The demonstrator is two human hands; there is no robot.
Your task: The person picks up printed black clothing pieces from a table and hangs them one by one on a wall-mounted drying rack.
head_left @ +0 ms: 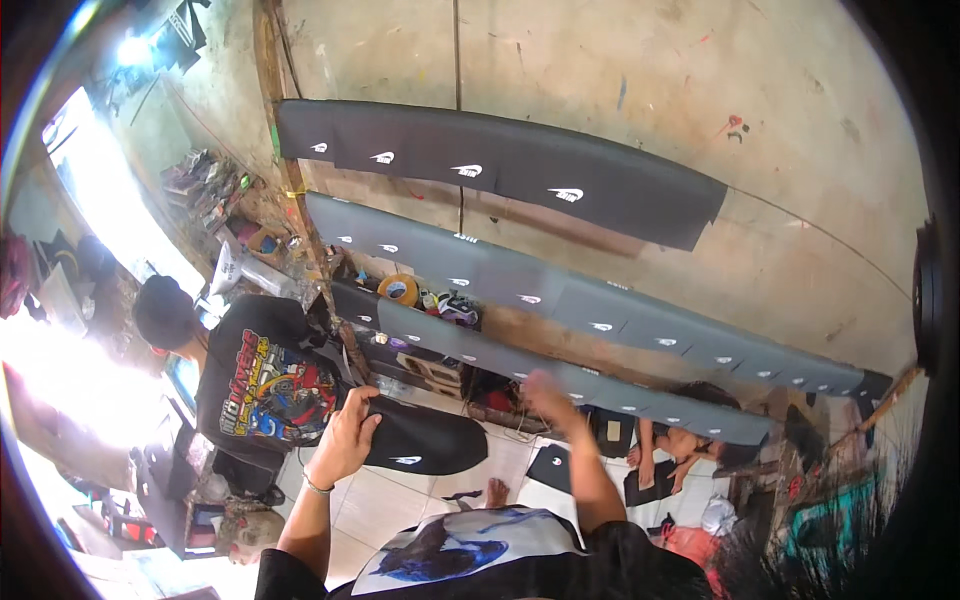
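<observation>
My left hand (345, 440) grips the upper edge of a black flat sheet (425, 437), with the thumb bent over it. The sheet is rounded at one end, bears a small white mark and hangs above the tiled floor. My right hand (548, 395) is smeared by motion, and its fingers do not show clearly. It is in front of the lowest row of hanging dark sheets (470, 348); whether it touches them I cannot tell. A grey middle row (570, 300) and a black upper row (430, 145) hang beyond, each with white marks.
A person in a printed black shirt (265, 370) sits at my left. Another person's hands (660, 465) rest by a black piece on the floor at right. A tape roll (398, 290) sits behind the rows. A wooden post (270, 80) stands at their left end.
</observation>
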